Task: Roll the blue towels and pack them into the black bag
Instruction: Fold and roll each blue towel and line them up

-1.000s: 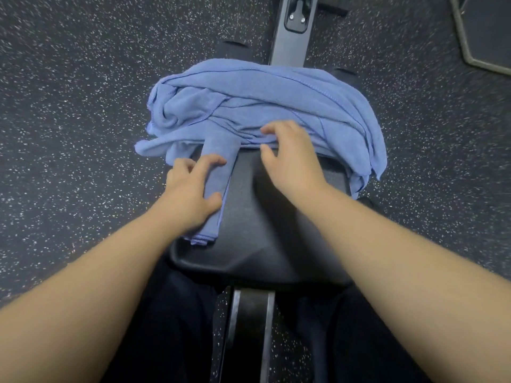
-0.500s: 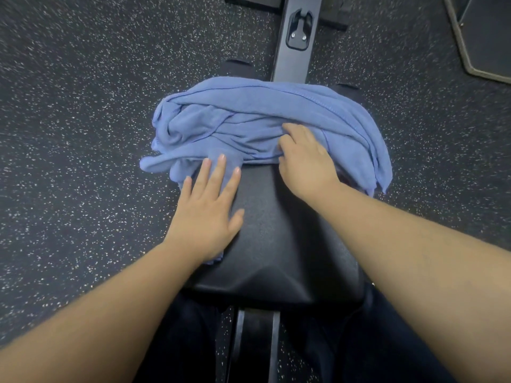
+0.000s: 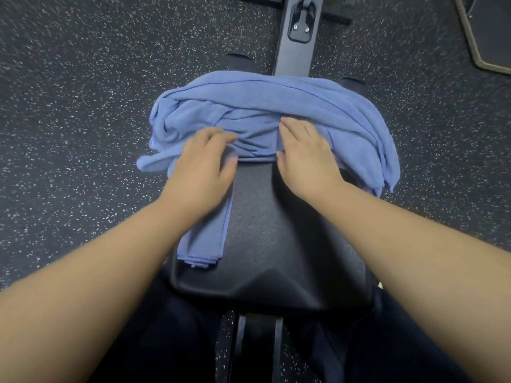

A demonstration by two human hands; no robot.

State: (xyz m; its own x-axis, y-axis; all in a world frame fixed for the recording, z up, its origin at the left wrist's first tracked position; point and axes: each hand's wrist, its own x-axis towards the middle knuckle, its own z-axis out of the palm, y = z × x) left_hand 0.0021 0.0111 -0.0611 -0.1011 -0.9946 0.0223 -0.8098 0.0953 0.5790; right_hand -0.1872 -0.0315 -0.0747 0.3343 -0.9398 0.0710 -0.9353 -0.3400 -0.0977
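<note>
Your left hand (image 3: 203, 168) pinches a fold of the blue towels (image 3: 265, 106), heaped at the far end of the black padded tabletop (image 3: 276, 244); your right hand (image 3: 307, 158) lies flat on them, fingers straight and together. The heap overhangs both sides: an uneven pull could drag it to the floor (image 3: 69, 106). No bag is visible.

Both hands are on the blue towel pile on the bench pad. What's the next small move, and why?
Probably draw the folded strip toward you, clear of the pile, and lay it flat on the bench pad. The left hand already lies on its upper end, the right hand rests on the bunched towels, and nothing is rolled yet. No black bag is in view.
</note>
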